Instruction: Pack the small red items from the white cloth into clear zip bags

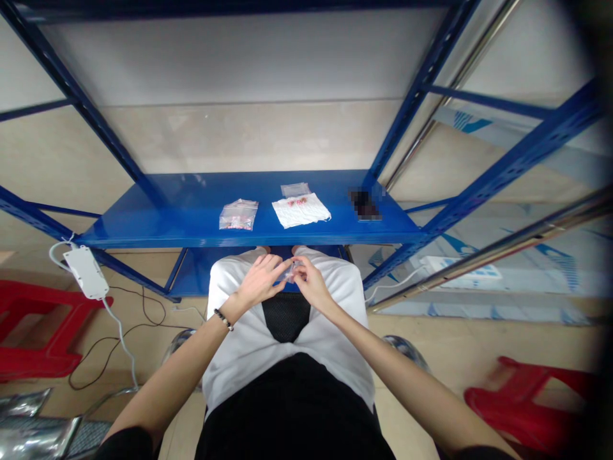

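My left hand (261,281) and my right hand (313,285) meet in front of my body, pinching a small clear plastic bag (291,272) between their fingertips. Its contents cannot be made out. Beyond my hands, on a blue steel shelf (191,223), lie a clear zip bag (238,214) with pink pieces inside and a white sheet (301,212) with small red pieces on it. A flat clear bag (295,190) rests behind the sheet. A dark object (364,204) near the shelf's right end is pixelated.
Blue steel uprights (421,83) frame the shelf on both sides, with a lower shelf (191,281) under it. A white power strip (86,272) hangs at left with cables. Red stools (38,326) stand on the floor at both sides. Silver-blue packaging sheets lean at right.
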### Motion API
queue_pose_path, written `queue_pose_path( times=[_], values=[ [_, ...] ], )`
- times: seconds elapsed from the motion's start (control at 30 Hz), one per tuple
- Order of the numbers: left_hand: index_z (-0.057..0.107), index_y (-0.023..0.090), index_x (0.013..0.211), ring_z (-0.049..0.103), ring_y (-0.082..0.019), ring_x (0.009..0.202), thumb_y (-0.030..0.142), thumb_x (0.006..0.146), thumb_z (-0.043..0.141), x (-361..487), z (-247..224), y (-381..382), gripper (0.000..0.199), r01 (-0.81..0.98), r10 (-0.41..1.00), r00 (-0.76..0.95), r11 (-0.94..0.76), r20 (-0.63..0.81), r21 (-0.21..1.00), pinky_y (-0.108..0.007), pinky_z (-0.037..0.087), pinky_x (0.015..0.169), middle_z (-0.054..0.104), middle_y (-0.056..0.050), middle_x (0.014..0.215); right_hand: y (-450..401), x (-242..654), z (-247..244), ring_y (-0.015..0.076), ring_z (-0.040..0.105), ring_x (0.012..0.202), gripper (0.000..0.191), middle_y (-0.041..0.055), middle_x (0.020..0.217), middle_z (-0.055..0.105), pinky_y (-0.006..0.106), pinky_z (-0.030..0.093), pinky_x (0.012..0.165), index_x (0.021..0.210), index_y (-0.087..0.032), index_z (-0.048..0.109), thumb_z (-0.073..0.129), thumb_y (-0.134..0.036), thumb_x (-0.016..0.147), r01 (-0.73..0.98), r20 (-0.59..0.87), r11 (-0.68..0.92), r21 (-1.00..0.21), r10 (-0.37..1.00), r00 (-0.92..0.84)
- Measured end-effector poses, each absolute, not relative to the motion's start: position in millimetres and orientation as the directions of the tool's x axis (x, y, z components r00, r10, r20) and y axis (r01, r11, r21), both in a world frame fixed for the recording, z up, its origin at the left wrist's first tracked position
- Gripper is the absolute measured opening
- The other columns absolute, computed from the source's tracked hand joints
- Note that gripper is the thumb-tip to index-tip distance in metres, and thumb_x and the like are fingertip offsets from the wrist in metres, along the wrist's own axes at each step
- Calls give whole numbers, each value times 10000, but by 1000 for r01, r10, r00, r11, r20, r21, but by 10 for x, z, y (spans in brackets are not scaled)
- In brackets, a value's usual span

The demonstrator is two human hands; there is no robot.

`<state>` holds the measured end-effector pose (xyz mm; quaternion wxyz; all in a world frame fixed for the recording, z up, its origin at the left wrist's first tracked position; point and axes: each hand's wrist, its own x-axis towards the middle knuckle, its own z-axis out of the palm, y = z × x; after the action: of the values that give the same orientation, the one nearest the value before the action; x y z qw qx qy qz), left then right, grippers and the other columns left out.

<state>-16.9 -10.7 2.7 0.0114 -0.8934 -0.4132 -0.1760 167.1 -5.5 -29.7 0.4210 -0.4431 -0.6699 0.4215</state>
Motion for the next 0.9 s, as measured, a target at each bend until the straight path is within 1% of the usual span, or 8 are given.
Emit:
queue_pose_path(
  times=[0.1, 0.23, 0.33, 0.4, 0.53, 0.73, 0.83, 0.9],
  values=[
    [433, 200, 1366, 483, -284, 1126, 243, 868, 508, -169, 54, -107, 505, 756, 743, 587, -646, 321, 111, -437, 383, 980, 541, -115, 1171, -87, 1662, -274, 151, 671, 714, 388, -16, 803, 686, 298, 517, 710, 1222, -232, 427, 459, -150, 844, 202, 166, 226, -953, 947, -276],
    [512, 198, 1245, 482, -284, 1108, 244, 881, 495, -190, 62, -93, 367, 768, 756, 587, -633, 289, 97, -439, 387, 958, 553, -111, 1119, -153, 1626, -260, 149, 660, 673, 224, -13, 809, 688, 289, 518, 661, 1103, -237, 425, 476, -220, 886, 198, 164, 232, -952, 937, -309],
    [541, 207, 1188, 490, -289, 1079, 242, 885, 488, -211, 28, -75, 310, 795, 781, 565, -602, 266, 80, -443, 402, 923, 565, -106, 1086, -163, 1622, -249, 148, 622, 649, 319, -21, 794, 668, 287, 502, 651, 1133, -237, 438, 579, -255, 848, 271, 205, 272, -923, 946, -252],
    [543, 206, 1183, 496, -290, 1069, 230, 874, 495, -221, -6, -64, 314, 815, 801, 535, -573, 269, 85, -441, 406, 924, 571, -104, 1078, -155, 1632, -223, 146, 594, 626, 328, -24, 762, 643, 285, 490, 633, 1116, -226, 484, 626, -269, 823, 313, 232, 288, -905, 951, -205],
    [515, 213, 1227, 533, -279, 1043, 218, 871, 488, -228, -53, -56, 357, 834, 827, 489, -537, 277, 130, -420, 425, 918, 580, -97, 1074, -158, 1652, -129, 165, 605, 736, 121, 43, 868, 646, 283, 479, 616, 947, -208, 644, 574, -233, 852, 351, 338, 399, -847, 914, -223],
    [415, 218, 1355, 612, -253, 946, 222, 888, 479, -251, 0, -61, 471, 836, 844, 496, -528, 204, 149, -375, 462, 866, 594, -92, 1111, -176, 1653, -78, 194, 629, 907, 230, 61, 1017, 681, 292, 504, 657, 940, -240, 749, 546, -168, 860, 319, 418, 489, -812, 868, -268],
    [432, 218, 1341, 620, -258, 941, 289, 901, 503, -261, 36, -62, 451, 831, 842, 512, -536, 171, 150, -374, 463, 860, 605, -94, 1098, -162, 1655, -112, 213, 612, 1011, 252, 48, 1098, 693, 364, 516, 811, 951, -261, 751, 544, -141, 872, 346, 456, 561, -752, 822, -342],
    [449, 228, 1324, 621, -250, 937, 309, 905, 506, -264, 44, -61, 431, 821, 836, 530, -548, 145, 159, -365, 462, 850, 611, -91, 1091, -155, 1659, -136, 229, 586, 1067, 261, 38, 1114, 700, 437, 473, 929, 953, -271, 749, 550, -122, 875, 386, 480, 632, -672, 768, -423]
  ],
)
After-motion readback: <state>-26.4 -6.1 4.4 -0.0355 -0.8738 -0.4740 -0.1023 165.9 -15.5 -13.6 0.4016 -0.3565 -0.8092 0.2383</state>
